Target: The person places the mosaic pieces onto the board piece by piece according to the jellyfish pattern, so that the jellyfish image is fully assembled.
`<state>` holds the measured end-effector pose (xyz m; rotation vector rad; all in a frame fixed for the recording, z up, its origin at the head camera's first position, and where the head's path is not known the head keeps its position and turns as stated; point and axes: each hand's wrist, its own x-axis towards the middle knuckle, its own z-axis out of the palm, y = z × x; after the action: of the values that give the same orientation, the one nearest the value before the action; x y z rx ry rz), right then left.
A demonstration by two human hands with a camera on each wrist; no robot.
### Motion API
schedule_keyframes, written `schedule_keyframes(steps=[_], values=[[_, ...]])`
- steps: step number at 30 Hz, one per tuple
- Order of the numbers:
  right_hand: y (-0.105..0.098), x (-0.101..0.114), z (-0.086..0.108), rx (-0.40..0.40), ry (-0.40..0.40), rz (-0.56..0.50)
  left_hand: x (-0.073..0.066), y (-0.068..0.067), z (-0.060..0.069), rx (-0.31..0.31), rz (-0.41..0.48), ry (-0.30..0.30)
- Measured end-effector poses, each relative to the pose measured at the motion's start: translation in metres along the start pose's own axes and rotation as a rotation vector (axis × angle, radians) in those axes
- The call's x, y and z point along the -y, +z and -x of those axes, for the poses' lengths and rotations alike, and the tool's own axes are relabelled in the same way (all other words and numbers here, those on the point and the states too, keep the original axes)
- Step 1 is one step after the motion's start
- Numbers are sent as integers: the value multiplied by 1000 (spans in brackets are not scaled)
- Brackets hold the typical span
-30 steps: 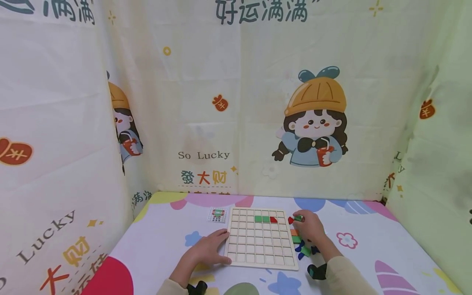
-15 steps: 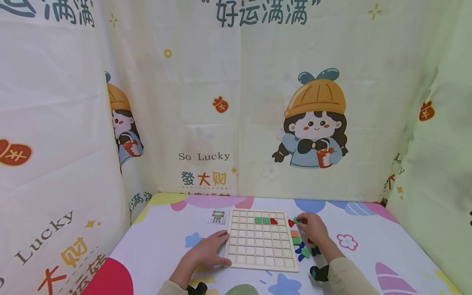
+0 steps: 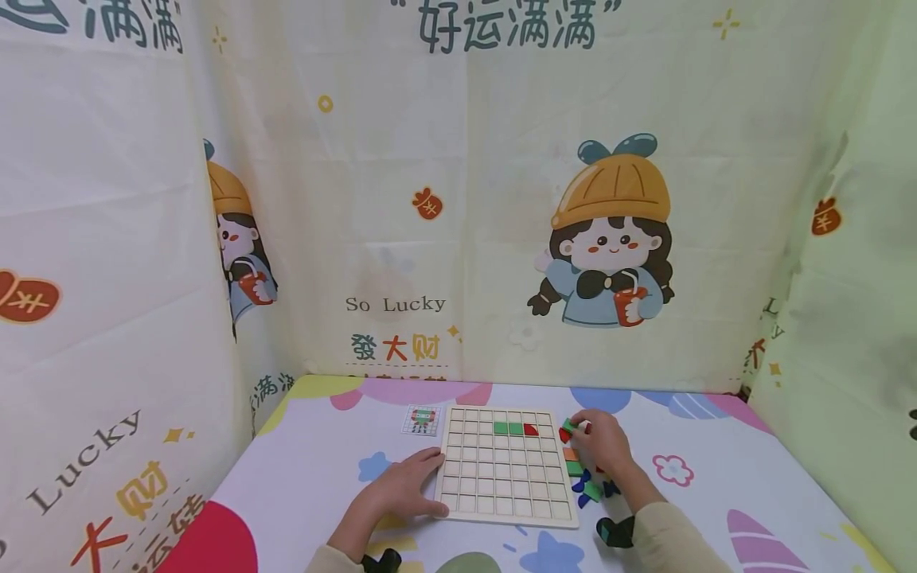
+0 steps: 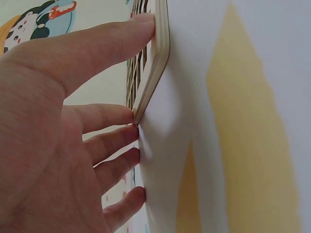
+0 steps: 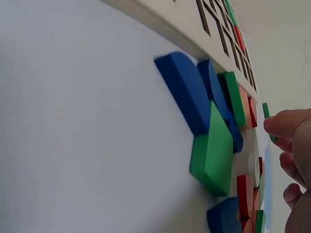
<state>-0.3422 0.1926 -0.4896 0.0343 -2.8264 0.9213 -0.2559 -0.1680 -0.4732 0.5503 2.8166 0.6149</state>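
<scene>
A pale wooden grid board [image 3: 501, 493] lies on the table with two green squares [image 3: 508, 429] and a red piece [image 3: 531, 430] in one of its upper rows. My left hand [image 3: 407, 485] rests against the board's left edge; in the left wrist view its thumb is on the rim [image 4: 164, 46] and the fingers are spread straight. Off the board's upper right side, my right hand [image 3: 605, 442] pinches a green piece [image 3: 569, 425], above a red piece [image 3: 564, 435]. The right wrist view shows the green piece [image 5: 266, 110] between thumb and fingers.
A small picture card [image 3: 421, 420] lies left of the board's top. Right of the board are an orange piece [image 3: 570, 454], a green block [image 5: 214, 155], blue pieces [image 5: 184, 90] and several red ones [image 5: 244, 194]. Printed cloth walls [image 3: 387, 263] stand behind and at both sides.
My right hand moved slightly right, then back left toward the board, and a green piece now shows at its fingertips. My left hand has stayed on the board's edge.
</scene>
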Motion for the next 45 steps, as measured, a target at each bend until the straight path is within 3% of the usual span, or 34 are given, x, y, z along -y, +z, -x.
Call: schedule_keyframes(steps=[17,23,31,39,45], values=[[24,27,4,64,-62,-120,3,2,-1,-5,9,-9],[35,31,0,67,-67,-122,3,2,0,-8,11,-8],[39,42,-1,53,-170,-126,4,3,-2,-6,7,-3],[45,51,-4,53,-139,-149,0,0,-2,4,19,-9],[53,59,-4,63,-181,-143,-1,0,-2,8,34,-17]])
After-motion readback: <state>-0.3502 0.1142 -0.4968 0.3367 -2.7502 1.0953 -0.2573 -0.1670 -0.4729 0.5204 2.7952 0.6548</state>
